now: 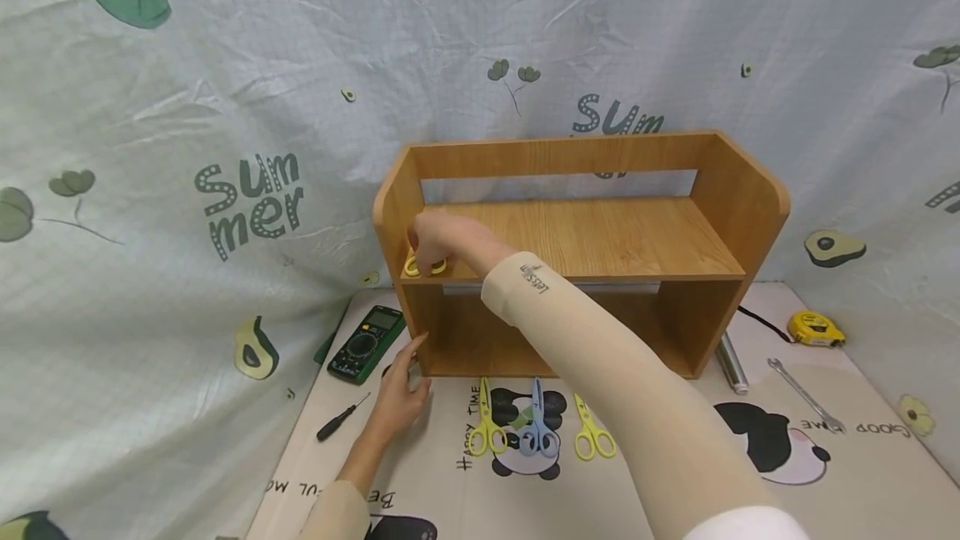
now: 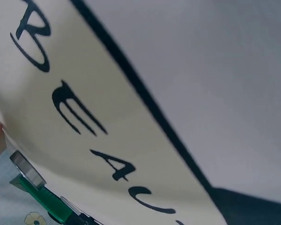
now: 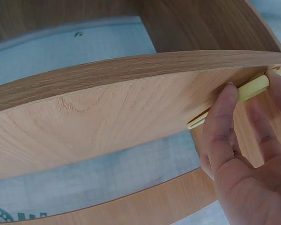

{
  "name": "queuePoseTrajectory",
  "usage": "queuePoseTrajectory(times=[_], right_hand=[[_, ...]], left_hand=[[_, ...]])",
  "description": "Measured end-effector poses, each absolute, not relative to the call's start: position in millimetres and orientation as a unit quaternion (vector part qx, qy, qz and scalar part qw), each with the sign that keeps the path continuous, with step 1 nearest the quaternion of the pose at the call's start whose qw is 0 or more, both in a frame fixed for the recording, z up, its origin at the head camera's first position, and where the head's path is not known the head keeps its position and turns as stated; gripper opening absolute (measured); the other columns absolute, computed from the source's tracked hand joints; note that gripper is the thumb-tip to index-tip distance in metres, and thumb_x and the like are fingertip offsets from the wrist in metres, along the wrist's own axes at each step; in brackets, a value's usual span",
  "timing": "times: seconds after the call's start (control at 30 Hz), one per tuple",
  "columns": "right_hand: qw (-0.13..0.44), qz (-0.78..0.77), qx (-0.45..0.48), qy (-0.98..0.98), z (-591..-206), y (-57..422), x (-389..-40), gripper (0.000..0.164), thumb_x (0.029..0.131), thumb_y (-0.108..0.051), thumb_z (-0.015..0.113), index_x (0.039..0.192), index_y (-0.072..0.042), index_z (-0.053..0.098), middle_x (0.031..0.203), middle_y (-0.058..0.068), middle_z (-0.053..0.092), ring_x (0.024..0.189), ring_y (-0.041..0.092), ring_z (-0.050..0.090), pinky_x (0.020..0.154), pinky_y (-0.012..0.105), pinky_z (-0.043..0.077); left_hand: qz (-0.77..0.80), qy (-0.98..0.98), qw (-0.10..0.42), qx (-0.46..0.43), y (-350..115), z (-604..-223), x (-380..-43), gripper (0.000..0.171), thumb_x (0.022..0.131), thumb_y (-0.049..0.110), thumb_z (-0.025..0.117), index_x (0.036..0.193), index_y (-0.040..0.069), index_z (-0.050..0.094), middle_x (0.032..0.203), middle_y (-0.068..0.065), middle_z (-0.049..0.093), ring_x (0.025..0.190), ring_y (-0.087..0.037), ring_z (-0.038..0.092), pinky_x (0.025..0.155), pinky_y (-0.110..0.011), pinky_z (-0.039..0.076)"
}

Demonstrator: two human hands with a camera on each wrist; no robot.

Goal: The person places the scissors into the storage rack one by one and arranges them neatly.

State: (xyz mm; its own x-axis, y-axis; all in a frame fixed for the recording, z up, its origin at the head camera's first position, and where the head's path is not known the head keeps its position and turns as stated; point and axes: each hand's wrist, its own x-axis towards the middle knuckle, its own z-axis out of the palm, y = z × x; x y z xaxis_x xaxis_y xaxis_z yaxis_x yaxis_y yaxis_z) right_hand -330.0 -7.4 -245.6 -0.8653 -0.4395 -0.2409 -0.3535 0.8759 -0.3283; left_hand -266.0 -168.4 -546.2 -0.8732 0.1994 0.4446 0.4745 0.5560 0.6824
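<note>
A two-tier wooden shelf [image 1: 570, 236] stands on the table. My right hand [image 1: 442, 236] reaches to the left end of its upper board and holds a pair of yellow scissors [image 1: 412, 265] there. In the right wrist view, thumb and fingers pinch the yellow handles, while the blades lie along the board, partly behind the fingers. Low at the shelf's left side panel, my left hand [image 1: 401, 394] rests with its fingertips against the front edge. Just in front of the shelf lie yellow scissors [image 1: 486, 423], blue scissors [image 1: 538, 423] and another yellow pair [image 1: 592, 432].
Left of the shelf are a green-cased multimeter [image 1: 366, 344] and a black screwdriver [image 1: 341, 419]. To the right lie a metal tube [image 1: 731, 363], a wrench [image 1: 806, 396] and a yellow tape measure [image 1: 816, 329]. A printed curtain [image 1: 322, 48] hangs behind the table.
</note>
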Motion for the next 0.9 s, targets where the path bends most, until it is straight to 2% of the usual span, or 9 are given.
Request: queuePoseTrajectory(times=[0.13,0.33,0.7,0.8,0.9], right_hand=[[0.159,-0.130,-0.207,0.957,-243.3,-5.0,-330.7,0.030,0.092,-0.008,0.071,0.122,-0.008,0.065,0.109,0.007,0.061,0.083,0.017,0.060,0.071,0.024,0.060],[0.159,-0.119,-0.205,0.959,-243.9,-2.4,-332.1,0.027,0.093,-0.011,0.073,0.119,-0.010,0.066,0.105,0.006,0.062,0.081,0.016,0.060,0.061,0.021,0.053],[0.148,-0.129,-0.210,0.958,-247.3,0.1,-324.0,0.030,0.094,-0.014,0.075,0.122,-0.009,0.065,0.106,0.006,0.063,0.086,0.017,0.060,0.064,0.021,0.054],[0.136,-0.119,-0.213,0.960,-247.0,1.1,-322.7,0.036,0.094,-0.015,0.075,0.128,-0.009,0.065,0.113,0.005,0.064,0.087,0.017,0.060,0.067,0.023,0.054],[0.128,-0.108,-0.221,0.961,-245.8,2.3,-322.6,0.045,0.095,-0.014,0.072,0.138,-0.010,0.062,0.126,0.006,0.064,0.094,0.019,0.059,0.068,0.025,0.050]], left_hand=[[-0.428,-0.867,0.159,-0.197,-167.1,-543.5,-267.6,0.084,0.084,-0.019,0.070,0.157,0.010,0.040,0.158,-0.022,0.045,0.141,-0.044,0.050,0.113,-0.054,0.050],[-0.425,-0.872,0.152,-0.191,-165.9,-540.8,-267.7,0.083,0.086,-0.018,0.069,0.158,0.012,0.040,0.160,-0.021,0.044,0.142,-0.044,0.050,0.114,-0.052,0.049],[-0.425,-0.880,0.130,-0.169,-164.4,-541.5,-263.9,0.082,0.087,-0.015,0.069,0.158,0.013,0.038,0.162,-0.019,0.041,0.145,-0.043,0.047,0.117,-0.052,0.047],[-0.428,-0.879,0.129,-0.165,-164.6,-541.6,-263.4,0.082,0.088,-0.015,0.069,0.158,0.014,0.039,0.162,-0.019,0.041,0.144,-0.044,0.048,0.115,-0.055,0.048],[-0.433,-0.878,0.125,-0.160,-164.5,-541.5,-261.4,0.081,0.087,-0.015,0.069,0.158,0.012,0.039,0.163,-0.020,0.040,0.141,-0.047,0.051,0.112,-0.059,0.049]])
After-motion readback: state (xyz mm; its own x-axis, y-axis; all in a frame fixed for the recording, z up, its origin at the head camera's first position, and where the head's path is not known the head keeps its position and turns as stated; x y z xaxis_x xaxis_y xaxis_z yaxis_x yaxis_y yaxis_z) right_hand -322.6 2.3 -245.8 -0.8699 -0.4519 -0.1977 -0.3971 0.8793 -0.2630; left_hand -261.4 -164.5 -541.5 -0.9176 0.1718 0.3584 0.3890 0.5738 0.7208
